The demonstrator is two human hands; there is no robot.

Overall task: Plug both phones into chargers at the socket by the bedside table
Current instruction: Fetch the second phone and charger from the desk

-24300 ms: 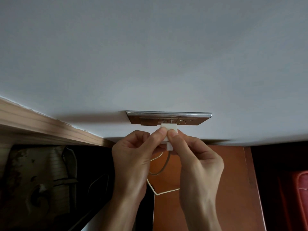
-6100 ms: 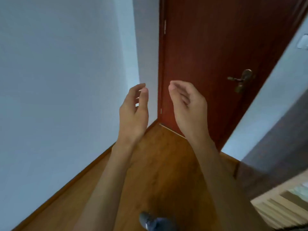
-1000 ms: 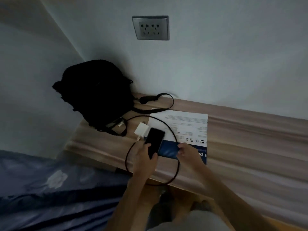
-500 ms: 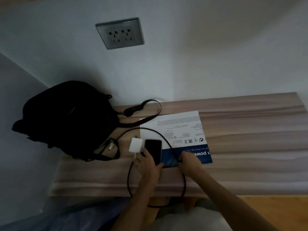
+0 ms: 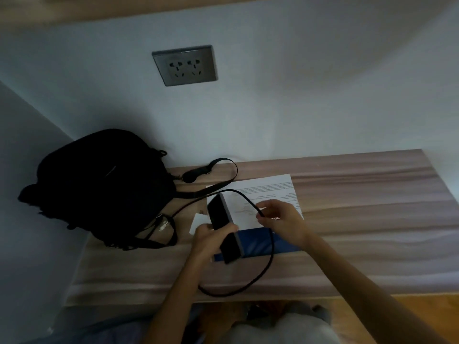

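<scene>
My left hand [image 5: 210, 240] grips a dark phone [image 5: 221, 220], lifted and tilted above the wooden bedside table [image 5: 360, 219]. My right hand [image 5: 280, 219] pinches the free end of a black cable [image 5: 267, 259] just right of the phone. The cable loops down over the table's front edge and back toward a white charger block [image 5: 197, 223], partly hidden behind my left hand. A grey double wall socket [image 5: 185, 65] sits on the wall above, with nothing plugged in.
A black bag [image 5: 99, 187] with loose straps fills the table's left end against the wall corner. A white and blue printed box [image 5: 268, 199] lies flat under my hands. Wooden floor shows at the lower right, bedding at the lower left.
My left hand has lifted the phone off the box and tilted it on edge. My right hand has picked up the cable end and raised it beside the phone.
</scene>
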